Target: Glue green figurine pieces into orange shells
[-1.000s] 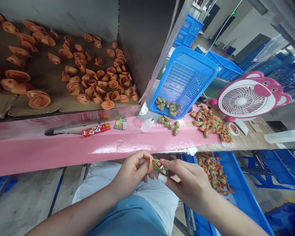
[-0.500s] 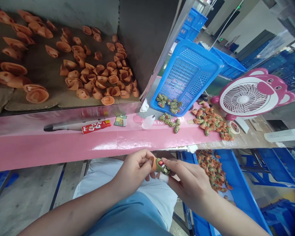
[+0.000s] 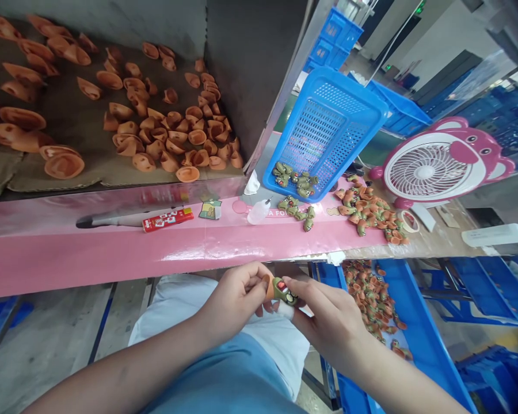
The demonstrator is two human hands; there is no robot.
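Over my lap, below the pink table edge, both hands meet on one small toy piece (image 3: 281,290), green with a red spot and an orange end. My left hand (image 3: 233,299) has its fingers curled round the orange end. My right hand (image 3: 328,319) pinches the green end from the right; a white wrap covers one fingertip. More green pieces (image 3: 297,210) lie on the pink table (image 3: 190,247) just above my hands.
Several orange shells (image 3: 164,138) lie on brown cardboard at the back left. A tilted blue basket (image 3: 328,132) holds green pieces. A pink bear fan (image 3: 435,164) stands at right, beside a pile of orange-green pieces (image 3: 371,213). A blue bin (image 3: 418,339) below holds more. A small glue bottle (image 3: 259,211) and a red packet (image 3: 168,219) lie on the pink table.
My hands have stayed together on the toy piece, turning it slightly. The view has shifted a little.
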